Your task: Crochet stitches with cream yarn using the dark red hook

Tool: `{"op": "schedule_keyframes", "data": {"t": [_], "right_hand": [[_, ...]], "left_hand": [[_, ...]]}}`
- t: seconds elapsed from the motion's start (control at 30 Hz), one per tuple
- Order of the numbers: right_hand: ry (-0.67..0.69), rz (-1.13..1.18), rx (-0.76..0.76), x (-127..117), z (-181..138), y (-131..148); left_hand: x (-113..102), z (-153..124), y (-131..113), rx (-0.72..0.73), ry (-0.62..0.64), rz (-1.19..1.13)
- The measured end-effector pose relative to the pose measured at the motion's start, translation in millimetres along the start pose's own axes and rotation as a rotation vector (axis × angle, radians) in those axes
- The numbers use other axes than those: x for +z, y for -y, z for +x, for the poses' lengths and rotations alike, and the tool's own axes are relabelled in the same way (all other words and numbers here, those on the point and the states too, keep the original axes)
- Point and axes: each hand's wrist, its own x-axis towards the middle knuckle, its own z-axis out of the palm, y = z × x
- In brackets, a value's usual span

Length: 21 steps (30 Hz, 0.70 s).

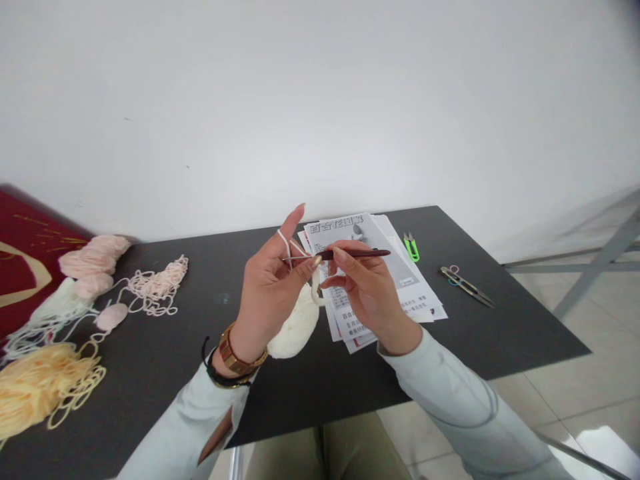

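My right hand (364,283) is closed around the dark handle of a crochet hook (367,253), whose thin metal tip points left. White yarn (283,240) loops over the raised index finger of my left hand (273,287). The left thumb and fingers pinch the yarn work close to the hook's shaft. A short strip of white crochet (315,287) hangs down between the two hands. Behind the left wrist, a ball of cream-white yarn (295,327) rests on the table, partly hidden by that hand.
Printed sheets (417,293) lie stacked under my right hand. Green thread snips (411,247) and metal snips (467,287) lie to the right. Pink yarn (95,257), a loose pink tangle (160,285) and yellow yarn (37,387) sit left by a red bag (30,267) on the black table (320,400).
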Motion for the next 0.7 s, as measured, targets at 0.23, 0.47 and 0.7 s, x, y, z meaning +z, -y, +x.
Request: {"op": "schedule_keyframes", "data": {"t": [0.23,0.47,0.7], "right_hand": [[0.089,-0.019,0.198,1.3,-2.7,-4.4],[0.228,-0.049,0.111,-3.5,-1.5,-3.2],[0.267,-0.065,0.063,-6.2,0.4,4.4]], "left_hand": [[9.5,-6.8,7.9,0.122,-0.108,0.207],[-0.4,5.6,9.4,-0.035,0.053,-0.034],[-16.9,13.4,4.6,-0.148,0.202,-0.143]]}}
